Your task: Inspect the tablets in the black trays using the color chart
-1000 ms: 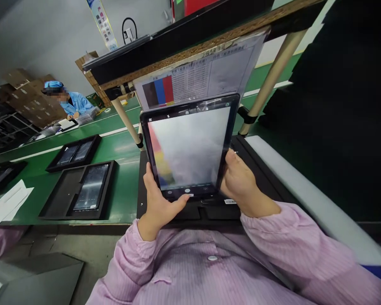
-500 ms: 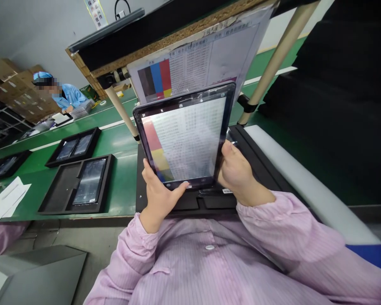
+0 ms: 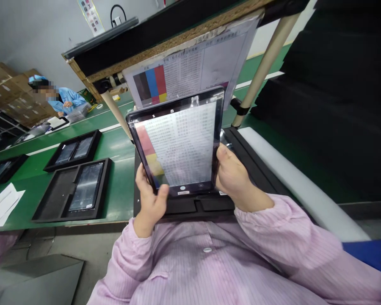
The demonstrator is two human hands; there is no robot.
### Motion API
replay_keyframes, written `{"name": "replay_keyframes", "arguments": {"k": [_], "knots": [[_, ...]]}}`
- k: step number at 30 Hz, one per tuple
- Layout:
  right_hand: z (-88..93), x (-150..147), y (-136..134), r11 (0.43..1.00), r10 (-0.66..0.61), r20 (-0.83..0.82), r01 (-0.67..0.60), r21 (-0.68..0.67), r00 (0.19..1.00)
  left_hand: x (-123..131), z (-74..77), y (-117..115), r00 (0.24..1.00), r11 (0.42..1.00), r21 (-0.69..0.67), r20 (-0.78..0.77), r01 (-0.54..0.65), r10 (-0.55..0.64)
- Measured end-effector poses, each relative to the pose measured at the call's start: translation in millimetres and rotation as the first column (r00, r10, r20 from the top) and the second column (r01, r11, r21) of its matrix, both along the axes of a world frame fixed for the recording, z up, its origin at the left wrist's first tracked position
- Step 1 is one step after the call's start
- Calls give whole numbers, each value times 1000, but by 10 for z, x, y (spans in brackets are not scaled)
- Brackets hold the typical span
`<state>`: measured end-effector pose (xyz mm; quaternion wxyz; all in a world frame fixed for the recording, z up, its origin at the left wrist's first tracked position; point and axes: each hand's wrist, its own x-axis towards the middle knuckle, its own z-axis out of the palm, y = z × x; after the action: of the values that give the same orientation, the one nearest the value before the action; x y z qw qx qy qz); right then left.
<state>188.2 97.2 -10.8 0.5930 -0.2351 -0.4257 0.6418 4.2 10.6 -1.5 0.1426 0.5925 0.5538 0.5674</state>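
Note:
Between my two hands a tablet (image 3: 182, 148) is held up, tilted, its screen facing me. Its camera view shows lines of text and a strip of red and yellow. My left hand (image 3: 150, 201) grips the lower left corner, thumb raised near the bottom edge. On the right edge, my right hand (image 3: 233, 173) is closed with its thumb along the frame. Behind the tablet hangs a printed chart (image 3: 190, 67) with colour blocks and text. Below it lies a black foam tray (image 3: 180, 206), partly hidden by the tablet.
Left on the green bench are black trays (image 3: 52, 195) with tablets in them and white papers (image 3: 4, 205). A beige post (image 3: 263, 70) and a white foam strip (image 3: 301, 182) stand to the right. Farther left a person in blue (image 3: 66, 99) sits at the bench.
My left thumb has lifted away from the button at the bottom of the screen and moved left. The tablet has shifted slightly left in view, as has the whole scene.

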Motion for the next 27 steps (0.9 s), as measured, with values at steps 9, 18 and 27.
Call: {"name": "replay_keyframes", "arguments": {"k": [9, 18, 27], "knots": [[443, 322, -127, 826, -246, 350, 7, 564, 904, -60, 220, -95, 597, 983, -134, 801, 125, 33], [432, 380, -14, 807, -333, 487, -23, 590, 808, -14, 173, -226, 657, 973, -219, 745, 78, 115], [-26, 1031, 174, 955, -218, 821, 291, 67, 528, -335, 515, -72, 687, 866, -482, 675, 135, 269]]}}
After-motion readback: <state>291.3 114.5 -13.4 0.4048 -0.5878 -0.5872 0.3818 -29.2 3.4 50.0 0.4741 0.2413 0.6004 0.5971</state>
